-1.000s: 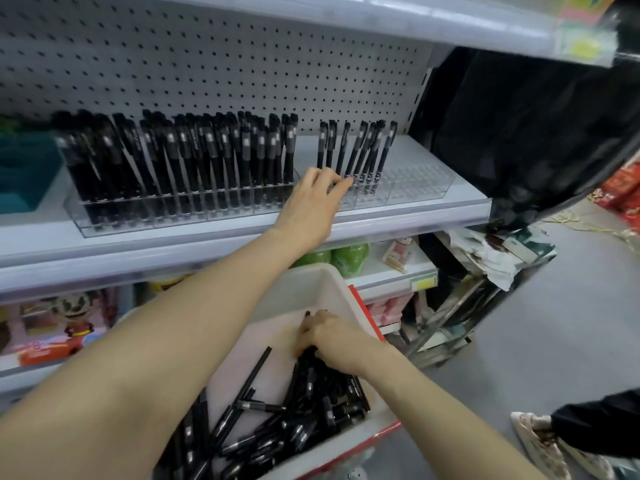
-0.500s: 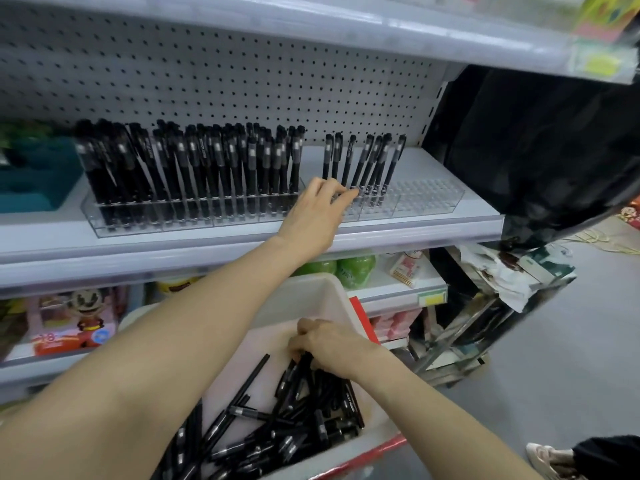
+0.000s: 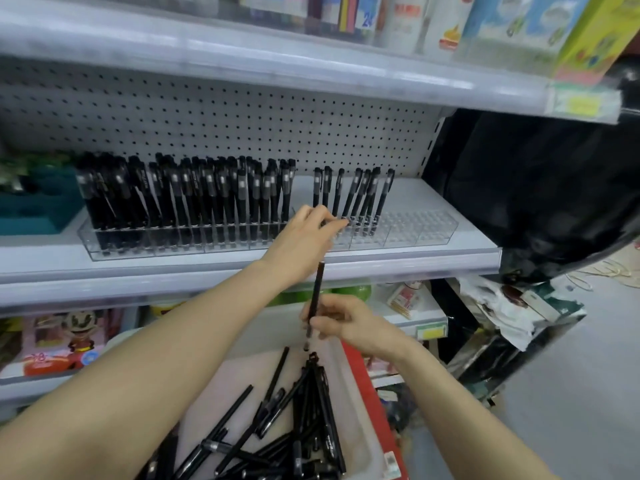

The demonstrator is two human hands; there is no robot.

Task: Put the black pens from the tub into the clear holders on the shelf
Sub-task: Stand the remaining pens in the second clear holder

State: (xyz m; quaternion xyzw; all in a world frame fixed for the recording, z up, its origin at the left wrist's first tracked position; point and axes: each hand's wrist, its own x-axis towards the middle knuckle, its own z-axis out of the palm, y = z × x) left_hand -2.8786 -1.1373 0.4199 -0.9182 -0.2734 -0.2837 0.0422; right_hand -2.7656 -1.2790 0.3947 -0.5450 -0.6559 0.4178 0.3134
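One black pen stood upright just above the tub, gripped near its lower end by the right hand. Many pens lay loose in the tub. On the shelf, the left clear holder looked full; the right holder held few, so much seemed left. The left hand reached far, straight fingers touching that holder.

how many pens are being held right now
1: a pen, upright in the right hand above the tub. The left hand is at the holder; its fingers may hide another.
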